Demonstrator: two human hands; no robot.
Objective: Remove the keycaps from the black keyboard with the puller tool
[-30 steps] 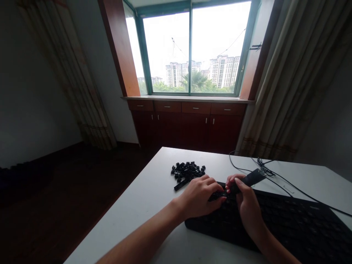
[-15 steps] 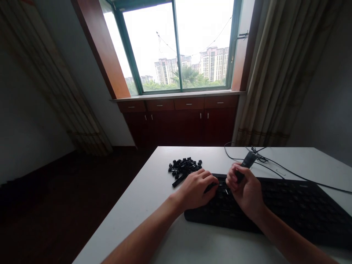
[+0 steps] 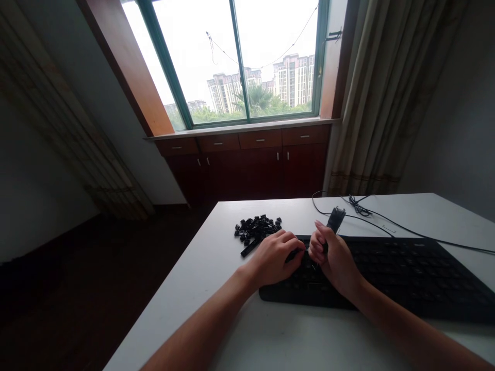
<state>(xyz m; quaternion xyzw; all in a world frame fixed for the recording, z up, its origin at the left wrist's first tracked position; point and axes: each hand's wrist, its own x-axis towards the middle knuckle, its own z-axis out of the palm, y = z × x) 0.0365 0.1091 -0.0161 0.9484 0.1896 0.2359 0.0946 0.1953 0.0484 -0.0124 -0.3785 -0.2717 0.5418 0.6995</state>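
**A:** Right hand point(image 3: 334, 260)?

**B:** We see it closed around a black-handled tool point(image 3: 335, 220), long axis tilting up toward the window, lower end hidden in the fingers.

**A:** Left hand point(image 3: 275, 256)?

**B:** Curled over the black keyboard point(image 3: 402, 273) near its left end. We can't tell if it pinches anything. It's nearer the loose black keycaps point(image 3: 255, 230), heaped toward the far edge of the table point(image 3: 309, 340). A black cable point(image 3: 359, 208) lies beyond the keyboard.
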